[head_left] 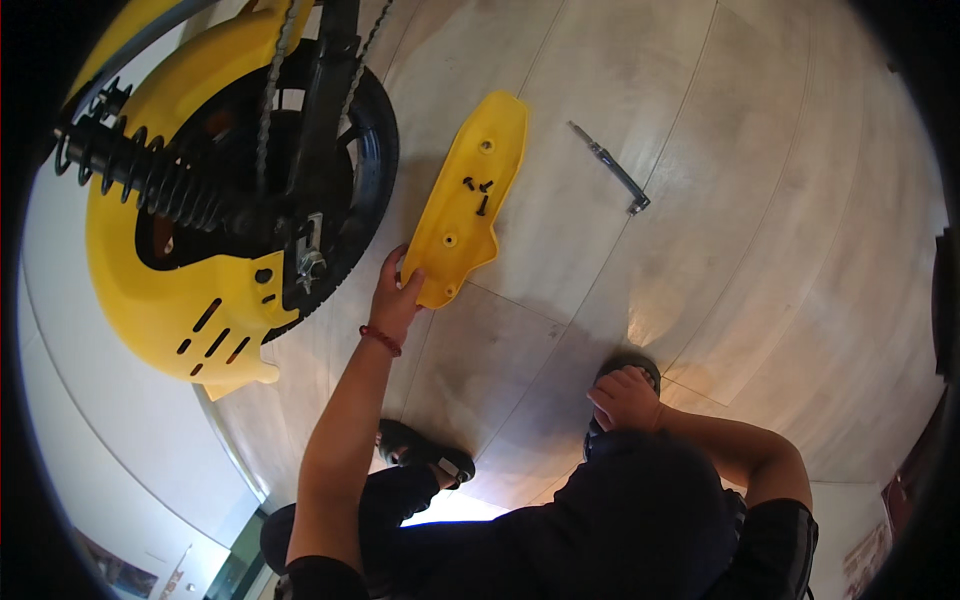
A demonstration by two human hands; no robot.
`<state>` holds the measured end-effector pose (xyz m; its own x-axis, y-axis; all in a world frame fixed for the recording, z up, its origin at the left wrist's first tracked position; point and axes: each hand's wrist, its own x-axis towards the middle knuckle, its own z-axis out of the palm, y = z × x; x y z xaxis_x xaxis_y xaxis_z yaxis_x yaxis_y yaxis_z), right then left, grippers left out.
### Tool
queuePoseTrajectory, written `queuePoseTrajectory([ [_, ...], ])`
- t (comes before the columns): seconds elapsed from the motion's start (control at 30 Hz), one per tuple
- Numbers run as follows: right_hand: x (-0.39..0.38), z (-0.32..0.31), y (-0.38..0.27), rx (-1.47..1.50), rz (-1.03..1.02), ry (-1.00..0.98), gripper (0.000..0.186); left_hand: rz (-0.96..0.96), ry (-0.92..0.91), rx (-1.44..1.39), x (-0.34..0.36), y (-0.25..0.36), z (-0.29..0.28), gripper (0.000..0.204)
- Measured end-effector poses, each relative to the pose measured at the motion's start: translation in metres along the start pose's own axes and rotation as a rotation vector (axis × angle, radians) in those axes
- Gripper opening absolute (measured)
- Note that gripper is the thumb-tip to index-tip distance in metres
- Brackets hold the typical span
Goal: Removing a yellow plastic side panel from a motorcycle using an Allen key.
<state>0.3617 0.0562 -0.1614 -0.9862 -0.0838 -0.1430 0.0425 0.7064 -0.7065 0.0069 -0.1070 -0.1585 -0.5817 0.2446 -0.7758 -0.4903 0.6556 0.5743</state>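
My left hand [400, 290] grips the near end of a long yellow plastic cover [462, 235], thumb on its inner face and fingers around the edge. The cover lies hollow side up and has several round screw bosses. Three small black screws [483, 206] rest loose inside it, toward the far half. My right hand [627, 398] is at my right knee with its fingers curled in and nothing seen in them. Ahead of it on the floor lies a slim hand tool [622, 178] with a dark, bent handle end and a thin silver shaft.
At the left stands a wheel with a black tire [378, 165], a yellow fender [130, 290], a coil-spring shock absorber [150, 175] and a chain [268, 110]. An axle nut [312, 265] shows at the hub. My shoes [425, 450] are on the wood-look floor [760, 250].
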Motion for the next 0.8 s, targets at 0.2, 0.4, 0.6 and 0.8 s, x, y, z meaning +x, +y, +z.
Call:
queuePoseTrajectory([
  [0.2, -0.001, 0.000, -0.003, -0.016, -0.013, -0.014, 0.030, 0.051, 0.060, 0.023, 0.012, 0.010, 0.029, 0.035],
  [0.4, -0.002, 0.001, 0.001, -0.018, -0.025, -0.004, 0.030, 0.031, 0.065, -0.042, 0.008, 0.016, 0.044, 0.036],
  [0.6, 0.006, 0.000, 0.004, 0.148, 0.126, 0.000, 0.028, 0.029, 0.062, -0.037, 0.009, 0.013, 0.043, 0.036],
  [0.8, 0.135, -0.089, 0.058, -0.285, 0.361, 0.636, 0.048, -0.033, 0.049, 0.106, -0.014, 0.021, 0.011, 0.041],
])
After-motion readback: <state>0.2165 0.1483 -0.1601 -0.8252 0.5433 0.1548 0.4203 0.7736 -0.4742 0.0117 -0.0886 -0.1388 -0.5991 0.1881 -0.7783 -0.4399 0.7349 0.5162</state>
